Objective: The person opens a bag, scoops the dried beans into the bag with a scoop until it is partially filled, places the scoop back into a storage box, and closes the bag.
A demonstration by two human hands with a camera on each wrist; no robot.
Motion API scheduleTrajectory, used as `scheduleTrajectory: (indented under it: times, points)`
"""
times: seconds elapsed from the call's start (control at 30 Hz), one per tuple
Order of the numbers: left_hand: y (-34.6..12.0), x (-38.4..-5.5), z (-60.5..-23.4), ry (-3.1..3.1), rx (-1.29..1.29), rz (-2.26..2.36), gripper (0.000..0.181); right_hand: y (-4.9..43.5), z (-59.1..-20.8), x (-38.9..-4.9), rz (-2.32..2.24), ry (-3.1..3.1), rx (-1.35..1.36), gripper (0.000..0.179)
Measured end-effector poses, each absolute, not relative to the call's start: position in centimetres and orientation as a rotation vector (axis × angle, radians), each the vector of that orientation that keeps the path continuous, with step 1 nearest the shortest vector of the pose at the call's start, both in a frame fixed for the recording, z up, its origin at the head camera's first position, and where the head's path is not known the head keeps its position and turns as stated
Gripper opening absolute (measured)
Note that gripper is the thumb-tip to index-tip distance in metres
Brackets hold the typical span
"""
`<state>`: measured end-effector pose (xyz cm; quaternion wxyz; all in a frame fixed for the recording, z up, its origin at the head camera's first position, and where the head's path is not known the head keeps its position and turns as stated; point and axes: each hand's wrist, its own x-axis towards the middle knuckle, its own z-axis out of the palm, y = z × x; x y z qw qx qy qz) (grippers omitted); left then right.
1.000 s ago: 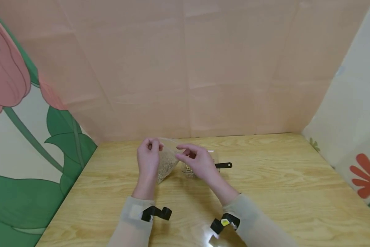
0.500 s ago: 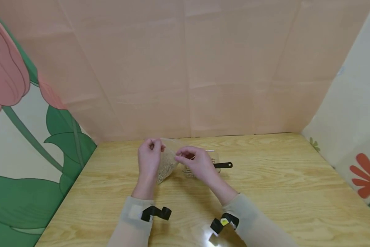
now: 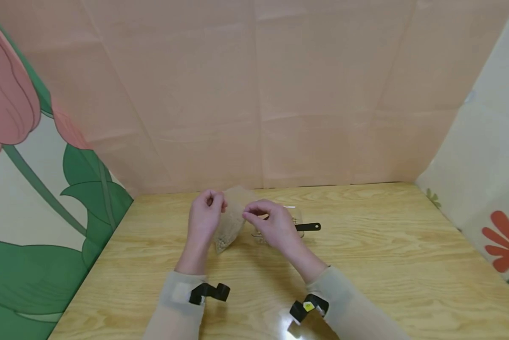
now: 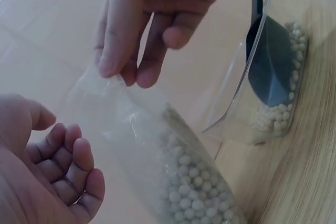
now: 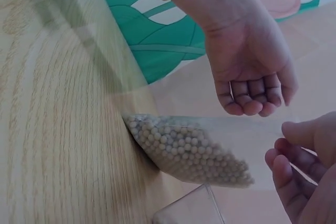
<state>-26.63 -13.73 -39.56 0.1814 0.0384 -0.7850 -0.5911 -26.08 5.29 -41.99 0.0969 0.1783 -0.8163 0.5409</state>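
A clear plastic bag point(image 5: 189, 148), partly filled with small pale round balls, stands tilted with its bottom corner at the table. At its upper edge, the right hand point(image 3: 273, 224) pinches the film between thumb and fingers, as the left wrist view shows closely. The left hand point(image 3: 205, 215) is beside the bag on the other side, apart from the film. Its fingers point(image 4: 65, 166) are loosely curled with nothing between them and the thumb. Behind the right hand is a clear box point(image 4: 226, 106) holding similar balls and a black scoop point(image 4: 270, 61).
The scoop's black handle point(image 3: 309, 227) sticks out to the right past the box. Wood-grain table point(image 3: 386, 264) extends on both sides, with a pink backdrop point(image 3: 322, 94) at its far edge. Flower-patterned walls flank it. Black camera mounts point(image 3: 209, 293) sit on the sleeves.
The left hand has let go of the bag's edge, and its forearm has shifted slightly left. The right hand closed on the bag's edge and still pinches it; the bag's top leans right.
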Motion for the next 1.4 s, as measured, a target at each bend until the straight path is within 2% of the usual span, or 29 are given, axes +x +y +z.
scheduleTrajectory:
  times: [0.4, 0.83, 1.17, 1.4]
  points:
    - [-14.8, -26.7, -39.4, -2.221, 0.068, -1.626, 0.017, 5.6, -41.6, -25.9, 1.503, -2.304, 0.497, 0.010]
    - [-16.4, -28.2, -40.6, -2.296, -0.135, -1.924, 0.042, 6.1, -41.5, -26.0, 1.490, -2.326, 0.701, 0.013]
    - [-17.9, -28.6, -41.8, -2.211, -0.378, -2.073, 0.035, 6.9, -40.8, -26.3, 1.673, -2.433, 0.639, 0.010]
    - [-17.7, -28.8, -42.0, -2.249, -0.260, -1.959, 0.027, 7.1, -40.9, -26.5, 1.738, -2.433, 0.588, 0.010]
